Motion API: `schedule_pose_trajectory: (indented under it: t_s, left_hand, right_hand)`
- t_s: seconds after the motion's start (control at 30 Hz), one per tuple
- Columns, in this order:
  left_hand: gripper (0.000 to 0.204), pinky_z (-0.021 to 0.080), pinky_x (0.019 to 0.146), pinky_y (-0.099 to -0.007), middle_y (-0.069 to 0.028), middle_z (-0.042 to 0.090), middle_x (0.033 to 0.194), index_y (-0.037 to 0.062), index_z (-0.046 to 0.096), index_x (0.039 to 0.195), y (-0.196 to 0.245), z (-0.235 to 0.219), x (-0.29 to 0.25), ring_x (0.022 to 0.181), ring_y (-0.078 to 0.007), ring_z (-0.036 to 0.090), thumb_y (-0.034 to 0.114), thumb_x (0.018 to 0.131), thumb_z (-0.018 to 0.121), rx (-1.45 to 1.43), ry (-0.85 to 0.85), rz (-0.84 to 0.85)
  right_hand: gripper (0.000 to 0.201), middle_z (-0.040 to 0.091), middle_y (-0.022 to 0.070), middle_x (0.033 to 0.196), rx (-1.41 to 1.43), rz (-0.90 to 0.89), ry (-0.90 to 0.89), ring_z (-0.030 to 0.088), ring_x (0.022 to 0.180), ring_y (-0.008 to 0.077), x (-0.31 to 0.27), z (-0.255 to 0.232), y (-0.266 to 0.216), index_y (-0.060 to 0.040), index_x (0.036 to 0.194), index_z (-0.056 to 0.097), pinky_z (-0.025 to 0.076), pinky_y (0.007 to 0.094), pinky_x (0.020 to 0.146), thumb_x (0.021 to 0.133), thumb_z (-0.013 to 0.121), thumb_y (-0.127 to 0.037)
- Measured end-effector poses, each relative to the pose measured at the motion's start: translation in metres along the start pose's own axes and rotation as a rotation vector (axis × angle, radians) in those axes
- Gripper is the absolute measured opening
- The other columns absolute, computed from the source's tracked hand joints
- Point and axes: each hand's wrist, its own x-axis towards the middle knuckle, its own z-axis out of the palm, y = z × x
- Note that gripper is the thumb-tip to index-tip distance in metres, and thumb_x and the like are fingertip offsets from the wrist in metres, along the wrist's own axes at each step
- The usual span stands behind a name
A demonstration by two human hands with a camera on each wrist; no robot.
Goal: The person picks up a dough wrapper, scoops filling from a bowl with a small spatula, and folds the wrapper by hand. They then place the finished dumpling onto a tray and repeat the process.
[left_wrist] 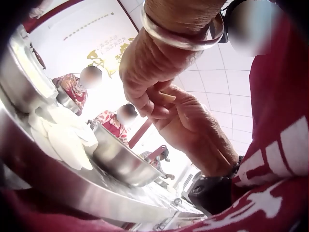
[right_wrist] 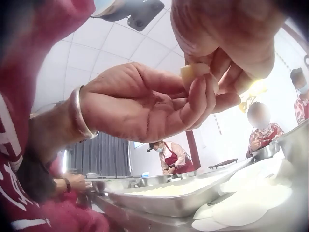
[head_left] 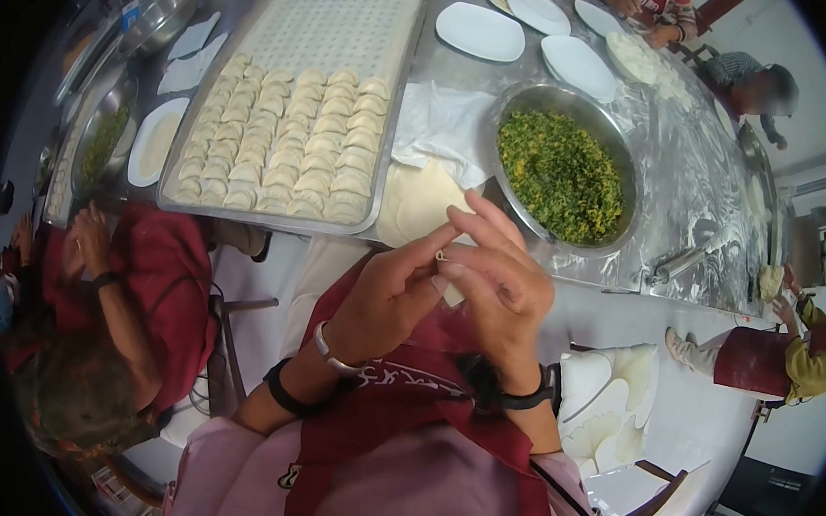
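Note:
Both hands meet in front of the chest, just off the table edge. My left hand (head_left: 392, 295) and right hand (head_left: 506, 283) together pinch the edges of a small dough dumpling (right_wrist: 194, 72). Most of it is hidden behind fingers in the head view; a pale end of the dumpling (left_wrist: 167, 98) shows in the left wrist view. Just beyond the fingertips lies a pile of flat round dough wrappers (head_left: 409, 206) at the table edge. To its right stands a steel bowl (head_left: 632, 200) of chopped green and yellow filling (head_left: 560, 172).
A large metal tray (head_left: 399, 96) holds rows of folded dumplings (head_left: 292, 142). A white cloth (head_left: 440, 123) lies beside it. White plates (head_left: 481, 31) sit farther back on the floury table (head_left: 692, 180). Another person's hands (head_left: 88, 238) are close on the left; other people stand around the table.

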Motion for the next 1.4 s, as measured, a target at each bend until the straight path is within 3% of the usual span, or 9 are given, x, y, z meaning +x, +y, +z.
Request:
schedule_pose_trajectory:
  t_s: [0.1,0.3,0.53,0.73,0.97,1.1,1.27,1.37,1.4]
  left_hand:
    - [0.049,0.049,0.079,-0.0236,-0.0082,0.064,0.11,-0.0032,0.041,0.143,0.0,-0.007,-0.001,0.095,-0.0077,0.059,0.002,0.096,0.054,-0.037,-0.068,-0.065]
    - [0.051,0.049,0.081,-0.0245,-0.0079,0.061,0.117,-0.0024,0.04,0.142,0.007,-0.005,-0.006,0.101,-0.0092,0.059,0.002,0.094,0.055,-0.128,-0.083,-0.081]
    - [0.048,0.048,0.09,-0.0265,-0.0094,0.059,0.123,-0.0056,0.045,0.137,0.004,-0.005,-0.006,0.109,-0.0109,0.057,0.001,0.092,0.059,-0.21,-0.072,-0.059]
    - [0.045,0.048,0.096,-0.0274,-0.0113,0.061,0.124,-0.0067,0.048,0.134,0.002,0.002,-0.007,0.114,-0.0132,0.057,-0.003,0.09,0.059,-0.32,0.055,-0.034]
    - [0.046,0.049,0.094,-0.0268,-0.0117,0.062,0.123,-0.0061,0.047,0.135,0.007,-0.002,-0.005,0.112,-0.0131,0.059,-0.001,0.091,0.059,-0.266,0.003,-0.063]
    - [0.04,0.049,0.091,-0.0257,-0.0096,0.063,0.119,-0.0048,0.049,0.131,-0.004,0.0,-0.004,0.108,-0.0113,0.06,0.001,0.094,0.061,-0.366,0.089,-0.015]
    - [0.04,0.049,0.092,-0.0279,-0.0101,0.062,0.119,-0.006,0.049,0.131,0.007,0.007,-0.003,0.108,-0.0127,0.06,0.006,0.095,0.061,-0.411,0.113,0.018]
    - [0.04,0.049,0.096,-0.0306,-0.0116,0.059,0.124,-0.0072,0.047,0.134,-0.001,-0.006,-0.006,0.113,-0.0149,0.058,0.013,0.1,0.054,-0.327,0.0,-0.117]
    - [0.04,0.049,0.097,-0.0314,-0.012,0.057,0.126,-0.0071,0.046,0.135,-0.002,-0.006,-0.006,0.114,-0.0157,0.057,0.014,0.102,0.051,-0.513,0.014,-0.138]
  right_hand:
    - [0.019,0.068,0.0147,0.121,0.176,0.199,-0.02,0.051,0.132,0.0328,0.006,-0.002,-0.014,-0.0015,0.089,0.073,0.05,0.0394,0.096,0.071,0.074,0.004]
    - [0.017,0.069,0.0137,0.118,0.235,0.134,-0.179,0.05,0.133,0.0332,0.008,-0.007,-0.011,-0.0006,0.09,0.074,0.047,0.0426,0.1,0.073,0.075,0.0]
    - [0.018,0.072,0.0135,0.112,0.218,0.001,-0.133,0.052,0.131,0.035,0.002,-0.004,0.001,-0.001,0.092,0.074,0.048,0.0408,0.099,0.074,0.077,-0.003]
    - [0.022,0.072,0.0131,0.112,0.339,0.196,0.103,0.05,0.133,0.0362,0.003,0.015,-0.02,-0.0034,0.1,0.076,0.04,0.0436,0.108,0.079,0.075,-0.009]
    - [0.03,0.065,0.0137,0.127,0.078,0.019,-0.149,0.039,0.141,0.0356,-0.001,0.002,0.003,-0.0031,0.111,0.073,0.037,0.0454,0.111,0.081,0.074,-0.009]
    - [0.028,0.066,0.0145,0.125,0.298,0.175,0.084,0.039,0.141,0.0379,0.004,0.021,-0.02,-0.002,0.112,0.072,0.03,0.0477,0.115,0.085,0.07,-0.008]
    - [0.041,0.06,0.0164,0.134,0.099,0.018,-0.054,0.037,0.142,0.0384,-0.001,0.012,0.002,-0.0017,0.124,0.064,0.034,0.0467,0.112,0.086,0.07,-0.013]
    - [0.045,0.058,0.0174,0.136,0.004,-0.04,-0.158,0.035,0.143,0.0387,0.004,0.007,0.007,-0.0017,0.128,0.062,0.036,0.0465,0.111,0.086,0.07,-0.015]
    - [0.045,0.058,0.0177,0.136,-0.013,-0.038,-0.18,0.035,0.143,0.0388,0.006,0.006,0.004,-0.0017,0.128,0.062,0.036,0.0466,0.111,0.086,0.07,-0.016]
